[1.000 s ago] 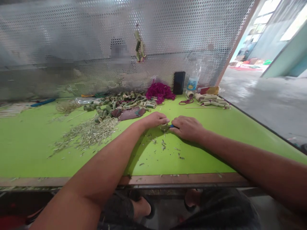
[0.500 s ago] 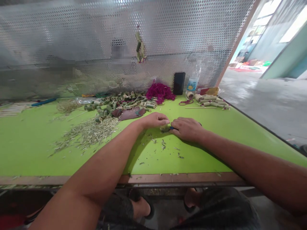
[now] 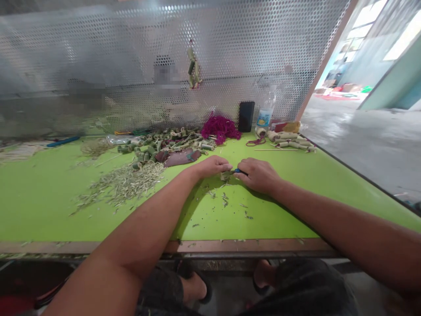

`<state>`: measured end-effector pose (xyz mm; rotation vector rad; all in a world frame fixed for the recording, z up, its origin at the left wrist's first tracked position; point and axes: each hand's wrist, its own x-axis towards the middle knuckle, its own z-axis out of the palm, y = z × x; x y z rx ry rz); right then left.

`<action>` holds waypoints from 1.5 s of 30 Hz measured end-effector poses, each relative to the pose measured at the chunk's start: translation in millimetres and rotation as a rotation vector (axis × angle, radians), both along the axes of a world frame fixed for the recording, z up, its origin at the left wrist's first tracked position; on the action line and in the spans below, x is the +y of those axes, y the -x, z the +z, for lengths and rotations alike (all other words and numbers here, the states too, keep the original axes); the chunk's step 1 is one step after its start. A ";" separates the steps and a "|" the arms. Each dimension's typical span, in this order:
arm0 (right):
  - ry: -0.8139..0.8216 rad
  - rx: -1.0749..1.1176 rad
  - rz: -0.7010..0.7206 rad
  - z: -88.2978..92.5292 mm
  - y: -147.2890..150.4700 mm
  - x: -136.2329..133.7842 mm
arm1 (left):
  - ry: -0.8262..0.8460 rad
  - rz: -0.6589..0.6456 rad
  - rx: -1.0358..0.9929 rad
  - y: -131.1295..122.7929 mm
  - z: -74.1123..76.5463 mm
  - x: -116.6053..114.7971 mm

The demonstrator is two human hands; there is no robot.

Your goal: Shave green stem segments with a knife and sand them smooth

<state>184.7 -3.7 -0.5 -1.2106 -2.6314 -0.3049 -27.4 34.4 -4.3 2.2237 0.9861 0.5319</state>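
Grasping a green bamboo piece (image 3: 225, 176), the left hand (image 3: 212, 166) meets the right hand (image 3: 258, 175) clenched on a blue-handled tool (image 3: 239, 171).

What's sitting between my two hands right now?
In the head view, a small green stem piece and a blue-handled tool sit between the left hand and right hand.

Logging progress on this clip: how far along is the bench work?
Done, it seems: a heap of green shavings. In hand: the left hand holds a small stem piece against a blue-handled tool in the right hand. Left: a pile of stem pieces lies beyond.
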 end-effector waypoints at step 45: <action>0.036 -0.127 0.084 -4.0 7.1 3.1 | 0.001 -0.005 -0.038 1.7 -2.8 2.8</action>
